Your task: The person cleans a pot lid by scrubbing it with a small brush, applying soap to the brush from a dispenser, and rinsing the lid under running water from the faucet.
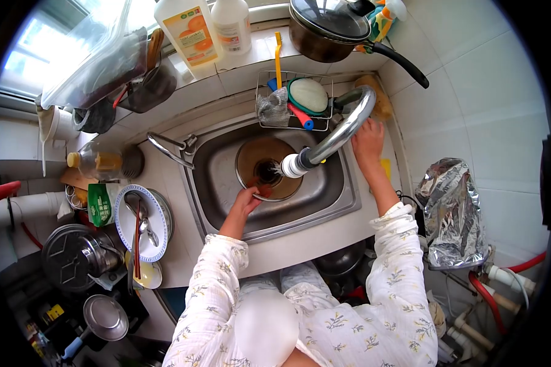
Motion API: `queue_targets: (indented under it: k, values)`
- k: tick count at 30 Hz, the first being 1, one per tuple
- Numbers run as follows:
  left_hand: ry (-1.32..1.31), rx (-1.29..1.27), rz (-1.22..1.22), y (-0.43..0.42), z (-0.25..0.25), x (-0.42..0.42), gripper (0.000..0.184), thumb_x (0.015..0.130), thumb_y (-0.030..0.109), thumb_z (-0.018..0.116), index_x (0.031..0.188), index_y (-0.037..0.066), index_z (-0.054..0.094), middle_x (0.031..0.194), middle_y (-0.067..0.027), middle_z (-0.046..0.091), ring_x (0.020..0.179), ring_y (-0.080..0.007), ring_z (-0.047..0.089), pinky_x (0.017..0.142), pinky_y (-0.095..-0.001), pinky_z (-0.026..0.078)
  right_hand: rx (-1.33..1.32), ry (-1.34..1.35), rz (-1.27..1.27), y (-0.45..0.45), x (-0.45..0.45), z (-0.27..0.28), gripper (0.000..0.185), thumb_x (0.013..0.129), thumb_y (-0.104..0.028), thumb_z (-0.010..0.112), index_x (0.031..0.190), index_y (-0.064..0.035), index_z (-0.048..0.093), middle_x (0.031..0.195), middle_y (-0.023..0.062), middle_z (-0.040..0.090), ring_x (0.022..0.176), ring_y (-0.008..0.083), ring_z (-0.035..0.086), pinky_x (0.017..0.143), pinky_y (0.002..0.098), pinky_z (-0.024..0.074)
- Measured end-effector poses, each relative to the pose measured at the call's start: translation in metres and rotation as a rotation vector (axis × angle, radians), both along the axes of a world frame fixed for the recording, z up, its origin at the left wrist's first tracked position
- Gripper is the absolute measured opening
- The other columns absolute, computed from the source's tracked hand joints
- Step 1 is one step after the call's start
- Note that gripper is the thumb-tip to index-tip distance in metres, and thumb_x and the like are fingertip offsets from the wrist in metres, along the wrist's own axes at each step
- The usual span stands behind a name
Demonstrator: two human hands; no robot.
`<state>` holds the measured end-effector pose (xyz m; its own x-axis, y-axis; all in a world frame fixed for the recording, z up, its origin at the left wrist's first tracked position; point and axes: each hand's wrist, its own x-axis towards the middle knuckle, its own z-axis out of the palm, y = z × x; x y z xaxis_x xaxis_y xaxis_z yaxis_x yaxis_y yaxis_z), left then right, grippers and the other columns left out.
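Observation:
A round brown bowl [245,160] with a dark centre sits tilted in the steel sink [209,183]. My left hand [246,203] is closed on its near rim. Water runs into the bowl from the white nozzle of the curved chrome faucet [343,131]. My right hand [368,142] is up at the right rear of the sink, close beside the faucet's base. Its fingers look curled, but the spout partly covers them and I cannot make out what they grip.
Behind the sink, a wire rack [294,119] holds a round scrubber and brushes. A lidded pot [330,40] and a large orange-labelled bottle [191,33] stand on the ledge. At left are a white bowl [123,223] with utensils and a plastic bottle [101,160]. Crumpled foil [452,214] lies right.

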<state>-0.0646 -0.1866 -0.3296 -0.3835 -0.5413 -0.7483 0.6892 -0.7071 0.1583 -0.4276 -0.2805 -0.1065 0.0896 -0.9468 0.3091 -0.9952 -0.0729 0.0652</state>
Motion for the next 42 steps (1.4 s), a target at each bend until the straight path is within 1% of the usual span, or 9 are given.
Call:
queue_targets:
  k: [4, 10, 13, 15, 23, 33, 37, 40, 42]
  values:
    - [-0.263, 0.238, 0.113, 0.007, -0.031, 0.000, 0.045, 0.072, -0.010, 0.045, 0.116, 0.000, 0.047, 0.113, -0.0237, 0.055, 0.100, -0.0394, 0.059, 0.083, -0.0574, 0.050, 0.002, -0.010, 0.002, 0.005, 0.001, 0.001, 0.034, 0.075, -0.014, 0.065, 0.109, -0.0110, 0.058, 0.109, 0.0037, 0.057, 0.113, 0.0235, 0.048, 0.101, 0.0516, 0.0304]
    - [-1.590, -0.060, -0.093, 0.008, 0.001, -0.034, 0.040, 0.080, 0.004, 0.053, 0.120, -0.002, 0.051, 0.115, -0.0161, 0.057, 0.107, -0.0258, 0.056, 0.092, -0.0356, 0.044, -0.046, -0.300, 0.088, 0.023, 0.023, -0.001, 0.034, 0.077, -0.010, 0.064, 0.110, -0.0070, 0.057, 0.110, 0.0089, 0.057, 0.110, 0.0291, 0.049, 0.098, 0.0465, 0.0349]
    - [-1.441, -0.402, 0.200, -0.016, 0.079, -0.074, 0.033, 0.085, 0.008, 0.053, 0.115, -0.003, 0.054, 0.116, -0.0134, 0.058, 0.111, -0.0246, 0.054, 0.094, -0.0322, 0.043, 0.115, -0.807, 0.095, 0.046, 0.066, -0.034, 0.027, 0.079, -0.008, 0.062, 0.105, -0.0019, 0.059, 0.104, 0.0142, 0.060, 0.095, 0.0342, 0.056, 0.084, 0.0386, 0.0453]
    - [-0.931, -0.362, 0.241, -0.035, 0.092, -0.097, 0.028, 0.088, 0.011, 0.053, 0.113, -0.003, 0.057, 0.117, -0.0132, 0.059, 0.112, -0.0262, 0.055, 0.094, -0.0355, 0.043, 0.320, -1.204, -0.038, 0.057, 0.107, -0.065, 0.016, 0.084, -0.010, 0.061, 0.096, 0.0006, 0.061, 0.094, 0.0128, 0.063, 0.077, 0.0219, 0.062, 0.066, 0.0343, 0.0480]
    - [0.131, -0.189, 0.335, -0.070, 0.118, -0.109, 0.040, 0.096, 0.035, 0.048, 0.110, 0.000, 0.058, 0.101, -0.0143, 0.066, 0.093, -0.0250, 0.063, 0.081, -0.0342, 0.051, 0.346, -2.850, -0.033, 0.040, 0.180, -0.126, 0.035, 0.093, -0.031, 0.055, 0.114, -0.0030, 0.058, 0.116, 0.0149, 0.061, 0.102, 0.0252, 0.059, 0.094, 0.0383, 0.0470]
    - [0.188, -0.117, 0.328, -0.017, 0.106, -0.125, 0.039, 0.096, 0.039, 0.046, 0.110, 0.005, 0.060, 0.103, -0.0102, 0.066, 0.088, -0.0256, 0.063, 0.080, -0.0368, 0.052, 0.646, -2.510, -0.259, 0.047, 0.186, -0.133, 0.039, 0.095, -0.035, 0.048, 0.114, -0.0020, 0.057, 0.109, 0.0133, 0.065, 0.094, 0.0238, 0.066, 0.080, 0.0342, 0.0525]
    - [0.033, -0.256, 0.163, -0.035, 0.051, -0.112, 0.036, 0.095, 0.038, 0.047, 0.111, 0.009, 0.061, 0.100, -0.0081, 0.067, 0.079, -0.0242, 0.065, 0.072, -0.0357, 0.055, 0.489, -1.450, -0.036, 0.073, 0.194, -0.124, 0.036, 0.095, -0.023, 0.048, 0.122, -0.0002, 0.051, 0.120, 0.0175, 0.058, 0.094, 0.0281, 0.064, 0.077, 0.0333, 0.0522]
    - [-0.016, 0.131, 0.248, -0.057, 0.068, -0.104, 0.035, 0.095, 0.036, 0.047, 0.113, 0.009, 0.061, 0.102, -0.0061, 0.068, 0.079, -0.0239, 0.067, 0.073, -0.0370, 0.056, 0.186, -0.908, 0.255, 0.089, 0.194, -0.102, 0.039, 0.092, -0.012, 0.051, 0.129, -0.0001, 0.048, 0.130, 0.0155, 0.052, 0.109, 0.0272, 0.058, 0.091, 0.0356, 0.0462]
    - [-0.186, 0.113, 0.175, -0.058, 0.119, -0.109, 0.040, 0.095, 0.041, 0.048, 0.109, 0.006, 0.061, 0.103, -0.0071, 0.066, 0.088, -0.0238, 0.064, 0.078, -0.0368, 0.053, 0.175, -1.253, 0.084, 0.093, 0.198, -0.100, 0.034, 0.090, -0.019, 0.053, 0.120, -0.0031, 0.055, 0.110, 0.0183, 0.064, 0.106, 0.0344, 0.059, 0.093, 0.0399, 0.0431]
